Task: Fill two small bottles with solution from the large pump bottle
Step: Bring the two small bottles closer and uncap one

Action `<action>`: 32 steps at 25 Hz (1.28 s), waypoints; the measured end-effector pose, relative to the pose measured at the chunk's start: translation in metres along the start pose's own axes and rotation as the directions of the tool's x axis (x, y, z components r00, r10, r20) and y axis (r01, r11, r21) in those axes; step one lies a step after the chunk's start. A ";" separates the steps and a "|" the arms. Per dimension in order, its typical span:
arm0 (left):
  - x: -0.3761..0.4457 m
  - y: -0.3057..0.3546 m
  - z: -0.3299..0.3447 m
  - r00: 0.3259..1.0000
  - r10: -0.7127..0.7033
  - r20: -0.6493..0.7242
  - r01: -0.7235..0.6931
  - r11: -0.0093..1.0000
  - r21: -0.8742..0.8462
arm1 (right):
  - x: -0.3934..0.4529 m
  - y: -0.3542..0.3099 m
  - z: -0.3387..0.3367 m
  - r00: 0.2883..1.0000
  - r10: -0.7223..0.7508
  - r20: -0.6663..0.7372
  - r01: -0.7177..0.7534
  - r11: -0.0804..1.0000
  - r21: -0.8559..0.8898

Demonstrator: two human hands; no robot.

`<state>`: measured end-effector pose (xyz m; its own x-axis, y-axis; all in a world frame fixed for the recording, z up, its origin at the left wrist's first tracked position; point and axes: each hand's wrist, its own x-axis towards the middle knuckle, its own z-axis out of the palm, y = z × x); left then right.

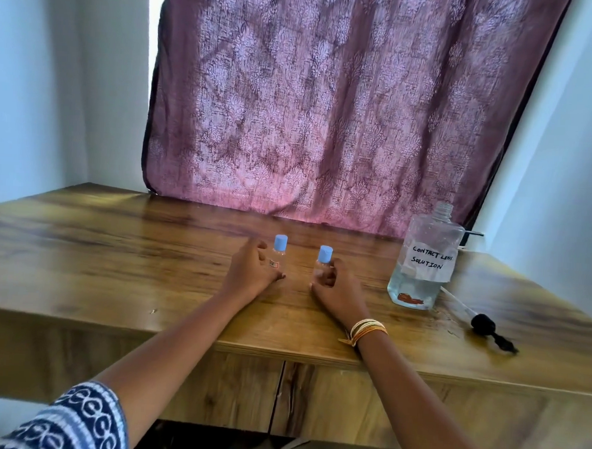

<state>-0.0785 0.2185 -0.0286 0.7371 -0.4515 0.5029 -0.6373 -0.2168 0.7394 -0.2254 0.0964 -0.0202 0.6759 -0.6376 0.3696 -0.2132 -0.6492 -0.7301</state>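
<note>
Two small clear bottles with blue caps stand upright mid-table. My left hand (pixel 252 270) curls around the left small bottle (pixel 279 249), which carries a small red sticker. My right hand (pixel 332 283) wraps the right small bottle (pixel 323 256). Both caps are on. The large clear bottle (pixel 424 262), labelled "CONTACT LENS SOLUTION", stands to the right with its neck open and some liquid at the bottom. Its black pump (pixel 484 325) with a clear tube lies on the table to the right of it.
The wooden table (pixel 115 249) runs wall to wall, its front edge near my forearms. A patterned maroon curtain (pixel 328 106) hangs behind the table. White walls stand on both sides. A thin black rod sticks out behind the large bottle.
</note>
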 end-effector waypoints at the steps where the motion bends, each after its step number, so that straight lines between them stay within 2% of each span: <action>1: -0.003 0.003 -0.002 0.996 0.042 -0.074 -0.043 0.999 -0.010 | -0.001 0.000 0.000 1.000 -0.002 0.009 0.002 1.000 0.001; 3: -0.012 0.011 -0.002 0.974 0.160 -0.162 -0.171 0.984 -0.056 | -0.003 0.002 -0.001 1.000 0.001 0.020 -0.001 1.000 -0.006; 6: -0.030 0.029 0.004 0.965 0.251 -0.068 -0.258 0.957 -0.130 | -0.003 0.003 -0.005 1.000 0.007 0.020 -0.007 1.000 -0.003; 10: -0.035 0.051 0.020 0.989 0.134 0.064 -0.118 0.971 -0.210 | -0.010 0.003 -0.010 0.999 0.004 0.043 -0.004 1.000 0.013; 14: -0.032 0.061 0.040 0.979 0.075 0.188 -0.023 0.965 -0.263 | -0.021 0.007 -0.021 1.000 -0.010 0.030 0.011 1.000 -0.025; 18: -0.031 0.064 0.047 0.959 0.105 0.264 -0.029 0.960 -0.278 | -0.026 0.008 -0.031 1.000 0.003 0.029 -0.002 1.000 -0.026; 20: -0.032 0.063 0.048 0.949 0.137 0.283 -0.054 0.958 -0.283 | -0.028 0.010 -0.036 0.998 -0.001 0.067 0.005 0.998 -0.056; 22: -0.032 0.062 0.047 0.946 0.152 0.288 -0.065 0.955 -0.290 | -0.028 0.009 -0.042 0.993 0.010 0.120 -0.010 1.000 -0.007; 23: -0.032 0.061 0.047 0.943 0.154 0.296 -0.063 0.953 -0.295 | -0.026 0.007 -0.045 0.994 0.026 0.111 -0.033 0.997 0.063; 26: -0.033 0.061 0.047 0.926 0.170 0.338 -0.063 0.950 -0.305 | -0.017 -0.004 -0.051 0.998 0.041 -0.046 -0.030 0.974 0.226; 29: -0.036 0.059 0.049 0.929 0.167 0.331 -0.069 0.955 -0.288 | -0.011 -0.011 -0.052 0.994 -0.058 -0.096 0.074 0.982 0.172; 32: -0.036 0.059 0.050 0.931 0.132 0.339 -0.056 0.973 -0.225 | -0.007 -0.014 -0.047 0.990 -0.082 -0.114 0.096 0.987 0.126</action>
<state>-0.1536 0.1781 -0.0254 0.5263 -0.7427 0.4141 -0.6103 0.0092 0.7921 -0.2607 0.0908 0.0149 0.6063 -0.6256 0.4909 -0.0571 -0.6500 -0.7578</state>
